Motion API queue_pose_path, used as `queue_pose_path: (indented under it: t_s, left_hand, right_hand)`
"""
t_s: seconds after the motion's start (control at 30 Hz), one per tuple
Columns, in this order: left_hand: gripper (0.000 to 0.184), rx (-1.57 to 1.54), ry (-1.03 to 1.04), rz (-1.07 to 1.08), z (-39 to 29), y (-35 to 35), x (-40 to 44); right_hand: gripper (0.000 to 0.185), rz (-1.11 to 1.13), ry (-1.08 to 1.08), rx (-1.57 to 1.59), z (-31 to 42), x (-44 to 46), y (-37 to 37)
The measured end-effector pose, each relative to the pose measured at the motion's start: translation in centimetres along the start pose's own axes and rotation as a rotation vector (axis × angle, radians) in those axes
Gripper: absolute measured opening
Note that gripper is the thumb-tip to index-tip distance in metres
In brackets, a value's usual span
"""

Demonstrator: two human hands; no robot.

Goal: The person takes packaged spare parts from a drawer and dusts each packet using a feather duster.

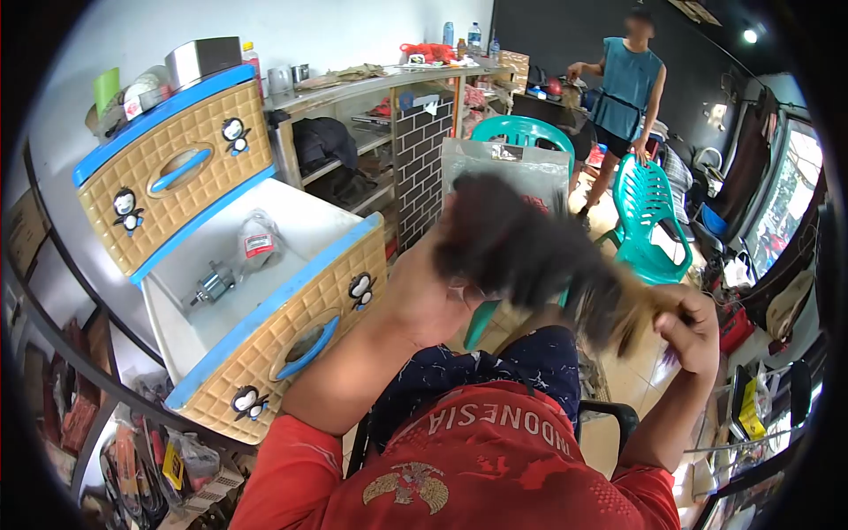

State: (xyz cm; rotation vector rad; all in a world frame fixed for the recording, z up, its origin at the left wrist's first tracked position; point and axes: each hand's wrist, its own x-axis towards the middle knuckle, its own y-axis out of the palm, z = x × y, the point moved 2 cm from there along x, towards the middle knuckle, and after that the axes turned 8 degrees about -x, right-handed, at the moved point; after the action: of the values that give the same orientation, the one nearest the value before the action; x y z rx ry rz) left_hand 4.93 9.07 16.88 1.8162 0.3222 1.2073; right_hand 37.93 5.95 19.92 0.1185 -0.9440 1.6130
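A blurred bundle of dark hair [530, 243], paling to yellowish-brown at its lower right end, stretches between my two hands in front of my chest. My left hand [428, 287] is closed around its dark, thick end, with most of the fingers hidden behind the hair. At the pale end, my right hand [692, 331] has its fingers curled and the thumb pressed in on the strands. Motion smears the bundle, so its finer make-up cannot be seen.
To my left, an open drawer [265, 344] with penguin figures holds a small metal cylinder [214, 283] and a plastic bag [258, 240]. A transparent-covered board [503, 161] and green chairs [649, 216] stand ahead. Another person [629, 84] stands beyond, one hand near a chair.
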Motion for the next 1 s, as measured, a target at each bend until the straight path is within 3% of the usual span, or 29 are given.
queue_pose_path:
  t_s: [0.03, 0.07, 0.13, 0.17, 0.2, 0.27, 0.33, 0.4, 0.43, 0.47, 0.5, 0.53, 0.6, 0.63, 0.67, 0.7, 0.73, 0.77, 0.8, 0.87, 0.93, 1.0]
  left_hand:
    - [0.051, 0.298, 0.061, -0.199, 0.4, 1.4, 0.1]
    - [0.049, 0.593, 0.124, -0.402, 0.6, 2.2, -0.1]
    - [0.047, 0.602, 0.153, -0.415, 0.9, 2.5, -0.5]
    - [0.047, 0.608, 0.246, -0.466, 1.0, 2.5, -0.7]
    - [0.047, 0.612, 0.34, -0.517, 1.1, 2.5, -1.0]
    - [0.047, 0.573, 0.218, -0.184, -0.3, 1.6, -2.3]
    - [0.05, 0.73, 0.309, -0.4, 1.3, 4.3, -1.8]
    - [0.05, 0.751, 0.34, -0.388, 2.1, 5.0, -2.3]
    - [0.05, 0.662, 0.337, -0.369, 2.0, 4.5, -2.9]
    - [0.05, 0.575, 0.335, -0.349, 1.8, 3.9, -3.6]
    - [0.052, 0.686, 0.432, -0.182, 2.2, 4.7, -3.5]
    - [0.052, 0.597, 0.457, -0.277, 2.9, 5.4, -3.9]
    - [0.052, 0.819, 0.478, -0.438, 4.0, 6.7, -3.6]
    - [0.05, 0.821, 0.509, -0.455, 4.5, 7.1, -3.7]
    - [0.05, 0.834, 0.522, -0.463, 4.6, 7.3, -4.0]
    - [0.05, 0.716, 0.516, -0.537, 4.4, 7.2, -4.7]
    - [0.05, 0.596, 0.51, -0.605, 4.1, 6.8, -5.3]
    - [0.048, 0.732, 0.44, -0.507, 3.5, 6.0, -5.8]
    - [0.053, 0.474, 0.411, -0.275, 4.3, 6.8, -5.7]
    - [0.059, 0.696, 0.53, -0.534, 5.7, 7.5, -4.6]
    - [0.062, 0.709, 0.556, -0.498, 6.6, 7.9, -4.5]
    - [0.059, 0.72, 0.639, -0.526, 7.3, 8.0, -4.6]
  right_hand:
    - [0.023, 0.014, 0.182, 0.077, -0.1, 0.0, -0.7]
    - [0.023, 0.026, 0.178, 0.087, -0.9, 0.2, -1.1]
    - [0.025, 0.302, 0.036, -0.071, -1.6, 1.0, -0.5]
    - [0.025, 0.356, -0.102, -0.094, -1.5, 1.5, 0.0]
    - [0.025, 0.371, -0.107, -0.081, -0.9, 1.8, 0.8]
    - [0.022, 0.133, 0.029, 0.117, -0.4, 2.4, 1.4]
    - [0.023, 0.132, 0.048, 0.295, -2.8, 3.1, 1.4]
    - [0.025, 0.33, -0.03, 0.144, -3.9, 3.3, 1.6]
    - [0.026, 0.412, -0.3, 0.018, -3.5, 4.1, 2.1]
    - [0.026, 0.42, -0.316, 0.041, -3.1, 4.3, 2.5]
    - [0.026, 0.335, -0.221, 0.154, -2.7, 4.5, 2.7]
    - [0.026, 0.253, -0.119, 0.264, -2.6, 4.7, 2.8]
    - [0.024, 0.26, -0.027, 0.38, -4.4, 5.8, 2.5]
    - [0.024, 0.385, -0.041, 0.32, -4.4, 6.0, 2.6]
    - [0.024, 0.507, -0.058, 0.257, -4.3, 6.2, 2.6]
    - [0.024, 0.559, -0.314, 0.154, -3.7, 6.7, 3.0]
    - [0.024, 0.565, -0.327, 0.167, -3.8, 7.0, 3.0]
    - [0.024, 0.508, -0.249, 0.226, -3.9, 7.4, 2.8]
    - [0.023, 0.455, -0.166, 0.284, -4.2, 7.8, 2.7]
    - [0.028, 0.299, -0.14, 0.452, -6.0, 8.9, 3.4]
    - [0.03, 0.181, -0.154, 0.545, -6.0, 9.7, 4.2]
    - [0.029, 0.237, -0.141, 0.538, -5.6, 10.0, 3.8]
